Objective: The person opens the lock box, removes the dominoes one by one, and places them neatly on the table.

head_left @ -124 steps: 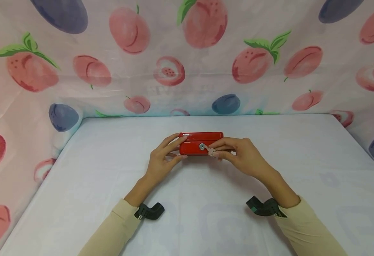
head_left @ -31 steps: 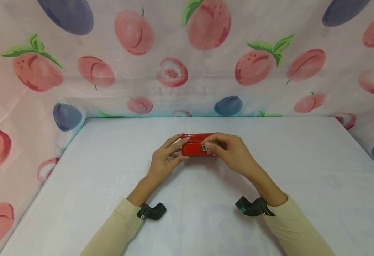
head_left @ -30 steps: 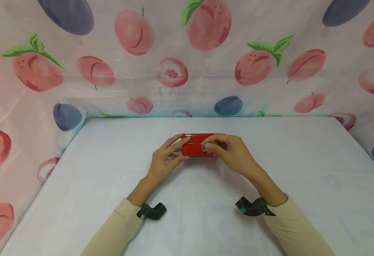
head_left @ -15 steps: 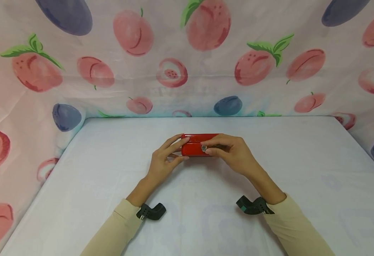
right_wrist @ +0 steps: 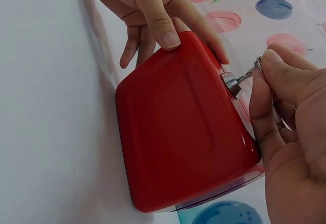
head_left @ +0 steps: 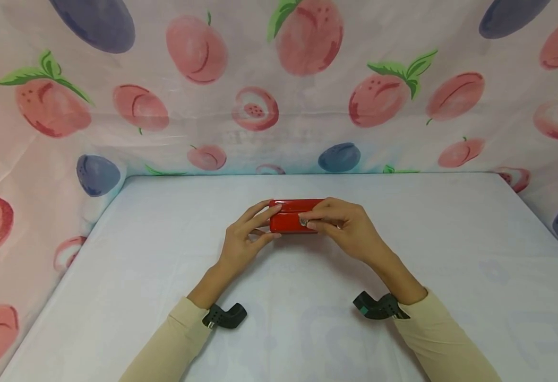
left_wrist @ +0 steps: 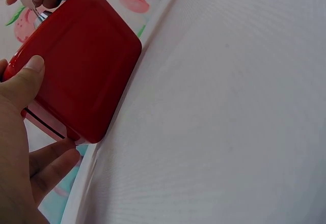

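Observation:
A small red cash box (head_left: 285, 223) stands in the middle of the table, its long face with the round silver lock (right_wrist: 233, 85) turned up toward me. My left hand (head_left: 242, 236) grips the box's left end, thumb on the near side and fingers over the far side. In the right wrist view a key (right_wrist: 246, 76) sits in the lock, its head pinched between the thumb and index finger of my right hand (head_left: 355, 228). A metal ring hangs at the key's head. The box's right end is partly hidden behind the right hand.
A white cloth covers the table (head_left: 269, 297). Behind it and at the sides hangs a fruit-print curtain (head_left: 298, 122). Dark camera mounts (head_left: 226, 315) sit on both wrists, just at the cuffs of the beige sleeves.
My right hand has moved left and closer to the lock since the earliest frame. Over the last second its fingers have turned with the key head. The left hand keeps its grip.

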The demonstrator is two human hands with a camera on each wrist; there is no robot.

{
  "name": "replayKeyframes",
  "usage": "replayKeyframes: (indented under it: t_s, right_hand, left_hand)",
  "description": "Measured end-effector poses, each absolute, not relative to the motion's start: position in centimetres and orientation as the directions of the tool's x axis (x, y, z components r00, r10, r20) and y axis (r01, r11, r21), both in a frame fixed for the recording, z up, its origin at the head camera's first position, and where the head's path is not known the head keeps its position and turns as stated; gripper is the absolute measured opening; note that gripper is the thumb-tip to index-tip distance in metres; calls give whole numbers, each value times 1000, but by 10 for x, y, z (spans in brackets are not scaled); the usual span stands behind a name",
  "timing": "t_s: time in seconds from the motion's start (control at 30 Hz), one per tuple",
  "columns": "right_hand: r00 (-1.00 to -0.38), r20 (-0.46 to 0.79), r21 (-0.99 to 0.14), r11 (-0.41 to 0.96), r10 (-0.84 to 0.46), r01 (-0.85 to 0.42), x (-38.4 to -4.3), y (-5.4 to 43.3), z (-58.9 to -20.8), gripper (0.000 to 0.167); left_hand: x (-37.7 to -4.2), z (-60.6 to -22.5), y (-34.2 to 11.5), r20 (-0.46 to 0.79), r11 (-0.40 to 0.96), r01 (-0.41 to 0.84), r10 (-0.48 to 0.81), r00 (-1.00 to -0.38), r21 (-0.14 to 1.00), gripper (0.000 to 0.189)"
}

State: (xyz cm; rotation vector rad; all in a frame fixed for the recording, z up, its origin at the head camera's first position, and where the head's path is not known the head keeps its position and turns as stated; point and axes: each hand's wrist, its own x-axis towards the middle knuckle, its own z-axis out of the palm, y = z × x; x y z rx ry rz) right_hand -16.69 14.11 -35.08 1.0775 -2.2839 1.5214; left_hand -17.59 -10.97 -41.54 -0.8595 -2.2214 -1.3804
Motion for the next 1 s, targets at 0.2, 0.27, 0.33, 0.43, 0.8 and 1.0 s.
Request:
replayKeyframes:
  t_s: [0.2, 0.27, 0.33, 0.43, 0.8, 1.0]
  right_hand:
    - [-726, 526, -704, 252, -444, -664, -167, 141, -352, 29]
    - [-722, 536, -687, 271, -437, -674, -167, 141, -352, 29]
    - [-714, 548, -672, 279, -435, -686, -167, 140, -351, 28]
    - [-701, 565, -669, 256, -434, -698, -166, 140, -350, 27]
    - [-671, 600, -640, 242, -436, -729, -167, 140, -351, 31]
    - [-680, 593, -638, 263, -430, -723, -166, 139, -353, 30]
  left_hand:
    - [-176, -415, -110, 600, 326, 670, 297, -743, 668, 54]
    - [-176, -415, -109, 605, 318, 673, 295, -740, 668, 54]
    - [-176, -415, -109, 614, 308, 680, 292, -734, 666, 53]
    - [-176, -416, -109, 620, 302, 686, 293, -728, 662, 53]
    - [-175, -414, -110, 605, 336, 677, 304, -736, 654, 56]
    - [-175, -414, -109, 606, 337, 678, 304, -735, 653, 56]
